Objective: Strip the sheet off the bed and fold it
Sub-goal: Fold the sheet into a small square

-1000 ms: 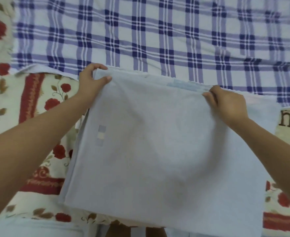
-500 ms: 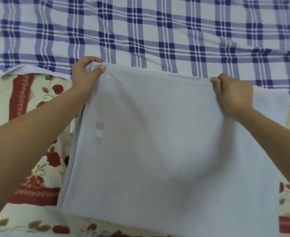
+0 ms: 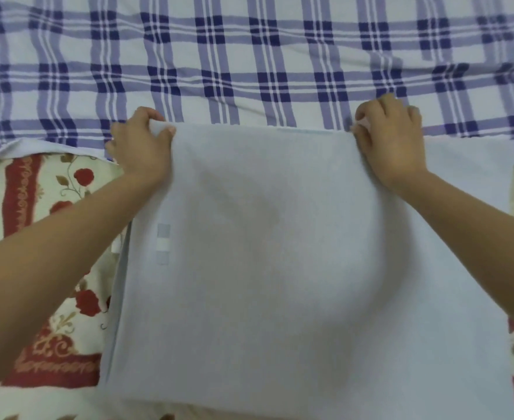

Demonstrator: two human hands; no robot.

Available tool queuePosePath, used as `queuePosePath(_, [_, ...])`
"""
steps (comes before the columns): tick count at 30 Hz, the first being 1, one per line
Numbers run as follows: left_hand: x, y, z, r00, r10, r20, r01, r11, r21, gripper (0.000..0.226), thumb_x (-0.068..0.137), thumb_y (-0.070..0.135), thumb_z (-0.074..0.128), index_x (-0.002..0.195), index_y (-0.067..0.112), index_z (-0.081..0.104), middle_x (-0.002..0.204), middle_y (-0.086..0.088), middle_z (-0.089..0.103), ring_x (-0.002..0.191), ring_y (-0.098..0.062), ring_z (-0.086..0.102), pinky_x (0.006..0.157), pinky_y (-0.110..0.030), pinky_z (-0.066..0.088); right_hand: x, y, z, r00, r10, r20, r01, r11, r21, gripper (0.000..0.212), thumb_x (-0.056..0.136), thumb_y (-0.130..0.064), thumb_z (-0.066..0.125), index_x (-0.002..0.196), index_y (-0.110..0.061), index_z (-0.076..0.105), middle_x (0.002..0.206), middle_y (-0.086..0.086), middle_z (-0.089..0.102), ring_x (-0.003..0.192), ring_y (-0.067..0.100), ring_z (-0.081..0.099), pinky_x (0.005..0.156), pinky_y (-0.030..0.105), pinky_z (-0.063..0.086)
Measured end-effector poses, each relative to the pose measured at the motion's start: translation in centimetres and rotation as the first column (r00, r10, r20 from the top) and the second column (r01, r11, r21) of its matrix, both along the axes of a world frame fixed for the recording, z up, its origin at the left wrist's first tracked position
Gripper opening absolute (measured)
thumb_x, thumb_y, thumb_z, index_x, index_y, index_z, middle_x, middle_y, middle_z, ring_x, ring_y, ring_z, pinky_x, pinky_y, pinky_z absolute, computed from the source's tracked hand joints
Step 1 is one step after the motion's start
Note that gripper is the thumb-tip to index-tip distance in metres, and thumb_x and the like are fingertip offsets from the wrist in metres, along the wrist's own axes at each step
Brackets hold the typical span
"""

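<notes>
Nearest the viewer, the pale blue-grey folded cloth sheet (image 3: 280,283) is spread flat on the bed. Its near edge lies well below both grips, and its stacked layers are seen along the side under the left forearm (image 3: 52,253). A small patch of three grey and white squares (image 3: 163,244) is set in the top layer, below and just inward of the left grip. A soft shadow is cast across the sheet between the two forearms. The right forearm (image 3: 477,222) is seen over the sheet's right part, where a lower layer reaches outward past the right grip. A cream bed cover printed with red roses and red bands (image 3: 52,192) is exposed outward of the left grip.

The left grip (image 3: 142,147) is closed on the sheet's far left corner, with the thumb pressed on top and the fingers curled over the edge. The right grip (image 3: 392,144) is closed on the same far edge, fingers curled and the cloth pinched at the thumb. The edge is held straight between them. Just beyond both grips, a white cloth with blue and purple plaid stripes (image 3: 249,56) is spread across the bed.
</notes>
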State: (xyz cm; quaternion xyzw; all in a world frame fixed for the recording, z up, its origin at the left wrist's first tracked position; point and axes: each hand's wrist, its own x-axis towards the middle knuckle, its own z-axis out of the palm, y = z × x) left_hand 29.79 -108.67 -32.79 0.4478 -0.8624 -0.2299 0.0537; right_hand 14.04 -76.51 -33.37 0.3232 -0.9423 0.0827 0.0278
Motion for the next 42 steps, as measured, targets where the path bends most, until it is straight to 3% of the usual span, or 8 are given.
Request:
queuePosePath(5, [0.7,0.9,0.8,0.991,0.097,0.097,-0.084,0.987,-0.134,0.028,0.089,0.036,0.056,0.114,0.023,0.056,0.135,-0.015,0.035,0.126,-0.035,0.03,0.102,-0.043,0.023,0.3,1.7,1.0,0.996,0.023,0.085,-0.027,0.998,0.049,0.028,0.099,-0.03,0.04,0.092,-0.008,0.054,0.086,0.011,0.06,0.067,0.027,0.047,0.076,0.037,0.032])
queuePosePath(11, [1.2,-1.3,0.5,0.98,-0.189,0.056,0.196,0.966,-0.168,0.022,0.089,0.034,0.056,0.1,0.017,0.064,0.131,-0.011,0.037,0.126,-0.032,0.029,0.105,-0.042,0.015,-1.0,3.9,2.1,0.989,0.125,0.082,-0.127,0.992,0.025,0.043,0.096,-0.045,0.039,0.079,-0.007,0.052,0.059,0.008,0.054,0.051,0.022,0.038,0.061,0.029,0.024])
queuePosePath(18, [-1.3,-0.3,-0.6,0.959,0.11,0.261,-0.077,0.988,-0.132,0.023,0.097,0.021,0.039,0.11,0.017,0.058,0.14,-0.014,0.034,0.129,-0.034,0.028,0.102,-0.047,0.021,-2.0,2.5,-0.2,0.973,-0.167,0.159,0.142,0.977,0.158,0.045,0.095,-0.049,0.035,0.087,-0.009,0.053,0.067,0.008,0.055,0.061,0.027,0.047,0.053,0.03,0.022])
queuePosePath(21, [-1.9,1.8,-0.4,0.974,0.147,0.17,-0.105,0.967,-0.232,0.023,0.092,0.016,0.042,0.111,0.021,0.056,0.14,-0.009,0.034,0.133,-0.027,0.028,0.105,-0.043,0.017,-2.1,2.1,-0.6,0.959,-0.205,0.194,0.178,0.973,0.149,0.044,0.096,-0.048,0.041,0.095,-0.008,0.059,0.075,0.011,0.061,0.068,0.029,0.053,0.059,0.031,0.027])
queuePosePath(24, [-1.6,5.8,0.2,0.988,-0.152,0.018,0.151,0.945,-0.29,0.03,0.092,0.017,0.043,0.119,0.021,0.052,0.145,-0.006,0.034,0.137,-0.021,0.026,0.106,-0.043,0.012,-1.8,4.5,1.0,0.985,-0.102,0.139,0.087,0.99,0.112,0.045,0.097,-0.049,0.034,0.09,-0.011,0.056,0.068,0.004,0.054,0.066,0.029,0.054,0.059,0.031,0.025])
queuePosePath(28, [-0.9,12.1,-0.3,0.779,-0.627,0.011,0.61,0.754,-0.243,0.033,0.094,0.024,0.039,0.124,0.017,0.053,0.149,-0.008,0.036,0.14,-0.023,0.027,0.106,-0.04,0.007,-2.9,11.4,2.7,0.979,-0.101,0.179,0.07,0.982,0.173,0.062,0.086,-0.065,0.027,0.084,-0.014,0.062,0.064,0.003,0.057,0.077,0.031,0.056,0.086,0.041,0.033])
queuePosePath(35, [-2.4,18.1,-3.2,0.811,-0.541,0.221,0.571,0.815,-0.102,0.056,0.095,0.04,0.022,0.149,0.027,0.018,0.158,0.0,0.013,0.146,-0.019,0.006,0.109,-0.062,0.001,-6.0,16.1,2.5,0.96,-0.266,0.082,0.244,0.946,0.212,0.056,0.093,-0.053,0.027,0.061,-0.012,0.049,0.058,0.005,0.048,0.068,0.027,0.045,0.086,0.037,0.025])
queuePosePath(42, [-3.3,18.8,-4.1,0.805,-0.515,0.293,0.565,0.817,-0.116,0.058,0.095,0.041,0.02,0.15,0.032,0.004,0.159,0.004,0.002,0.146,-0.021,-0.002,0.104,-0.073,-0.003,-4.1,10.2,-0.1,0.651,-0.759,0.032,0.759,0.65,-0.023,0.018,0.092,-0.022,0.052,0.104,-0.009,0.055,0.108,0.008,0.056,0.11,0.026,0.049,0.103,0.037,0.031])
